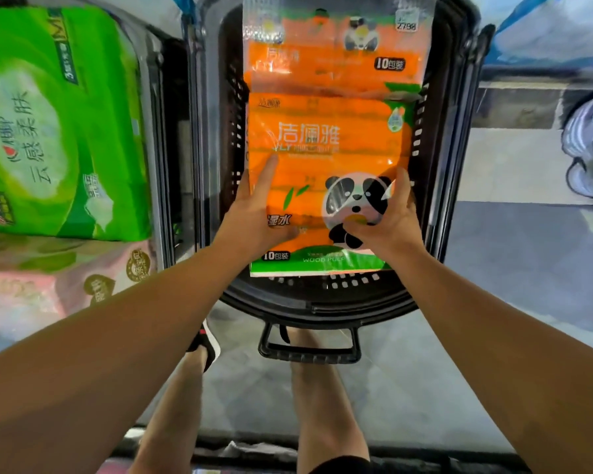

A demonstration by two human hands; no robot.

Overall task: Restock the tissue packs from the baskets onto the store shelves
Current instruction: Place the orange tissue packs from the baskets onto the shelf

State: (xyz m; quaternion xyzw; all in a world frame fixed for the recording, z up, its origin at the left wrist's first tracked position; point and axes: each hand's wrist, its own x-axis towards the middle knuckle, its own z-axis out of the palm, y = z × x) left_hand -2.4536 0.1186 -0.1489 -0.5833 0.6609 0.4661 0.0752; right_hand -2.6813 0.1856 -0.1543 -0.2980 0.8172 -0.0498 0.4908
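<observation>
An orange tissue pack [326, 172] with a panda face printed on it lies over the black plastic basket [435, 165], which stands on the floor. The pack's long axis runs away from the person, along the length of the basket; its green-banded end points toward the person and sits just above the basket's near rim, while its far end overlaps a second orange tissue pack [336, 46] lying farther along inside the basket. That second pack carries a price sticker near its far right corner.

The left hand [257, 210] is laid on the pack's left edge, fingers stretched out and flat along the wrapper, thumb lying across the printed face. The right hand [387, 217] takes the pack's right edge beside the panda print, its fingers curled round the edge and the thumb bent onto the face.

The basket's handle [308, 347] hangs from the near rim, toward the person's legs. Left of the basket, a green tissue pack [59, 124] sits in a neighbouring basket, with a pink tissue pack [48, 285] nearer the person beside it. Right of the basket, another person's shoe [586, 176] stands on the floor.
</observation>
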